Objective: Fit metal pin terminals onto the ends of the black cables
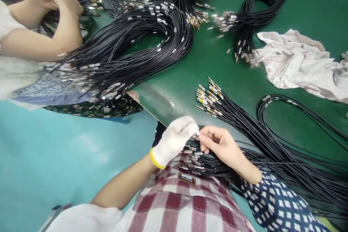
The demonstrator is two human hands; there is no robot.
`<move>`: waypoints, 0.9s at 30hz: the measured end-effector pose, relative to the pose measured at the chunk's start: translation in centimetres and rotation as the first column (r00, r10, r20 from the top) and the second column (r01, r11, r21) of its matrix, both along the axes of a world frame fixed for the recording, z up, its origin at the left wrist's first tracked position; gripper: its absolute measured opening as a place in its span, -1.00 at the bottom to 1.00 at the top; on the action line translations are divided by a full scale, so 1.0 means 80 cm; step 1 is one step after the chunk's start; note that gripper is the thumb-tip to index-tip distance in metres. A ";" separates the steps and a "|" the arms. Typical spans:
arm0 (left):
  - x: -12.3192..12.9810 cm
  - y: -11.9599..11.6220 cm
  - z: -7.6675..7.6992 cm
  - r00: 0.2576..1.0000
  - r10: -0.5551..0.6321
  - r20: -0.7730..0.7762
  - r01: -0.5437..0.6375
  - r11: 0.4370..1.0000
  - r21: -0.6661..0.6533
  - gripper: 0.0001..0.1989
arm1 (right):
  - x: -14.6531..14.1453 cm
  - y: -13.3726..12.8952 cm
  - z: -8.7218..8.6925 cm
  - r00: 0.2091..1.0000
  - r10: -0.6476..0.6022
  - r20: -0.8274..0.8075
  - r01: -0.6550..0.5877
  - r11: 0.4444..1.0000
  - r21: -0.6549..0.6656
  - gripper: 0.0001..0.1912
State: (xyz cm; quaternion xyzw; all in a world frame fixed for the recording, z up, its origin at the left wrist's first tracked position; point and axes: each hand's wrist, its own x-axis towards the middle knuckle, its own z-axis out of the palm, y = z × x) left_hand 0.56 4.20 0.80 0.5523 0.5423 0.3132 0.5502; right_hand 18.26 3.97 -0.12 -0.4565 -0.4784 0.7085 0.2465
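Note:
My left hand (178, 137), in a white knit glove with a yellow cuff, is closed in a pinch at the table's front edge. Bare-skinned, my right hand (221, 145) meets it fingertip to fingertip, thumb and forefinger pressed together. Between them shows a small pale metal cable connector (198, 133); the fingers cover most of it. Just below, black cables with silvery ends (194, 159) lie over my checked apron (187, 203). Beyond my hands, a bundle of black cables (239, 116) rests on the table, its metal tips with yellow marks pointing up and left.
On the green table (214, 65) lie a large looped cable bundle (174, 32), a coiled bundle (261, 7) and a crumpled whitish cloth (301, 61). At the left, a co-worker's arms (62, 25) reach over more cables. The table's corner (133, 96) juts out between us.

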 end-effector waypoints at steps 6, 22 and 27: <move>-0.005 0.009 0.002 0.995 -0.098 -0.001 0.098 0.995 -0.017 -0.75 | -0.003 -0.004 -0.001 0.999 0.010 0.046 -0.012 0.998 0.061 -0.60; -0.007 0.017 -0.007 0.982 -0.174 0.076 0.179 0.982 -0.057 -0.74 | -0.007 -0.009 -0.009 0.991 -0.099 0.095 0.077 0.974 0.212 -0.60; -0.006 0.017 -0.008 0.984 -0.160 0.077 0.166 0.984 -0.071 -0.75 | -0.007 -0.010 -0.013 0.991 -0.098 0.094 0.076 0.974 0.213 -0.60</move>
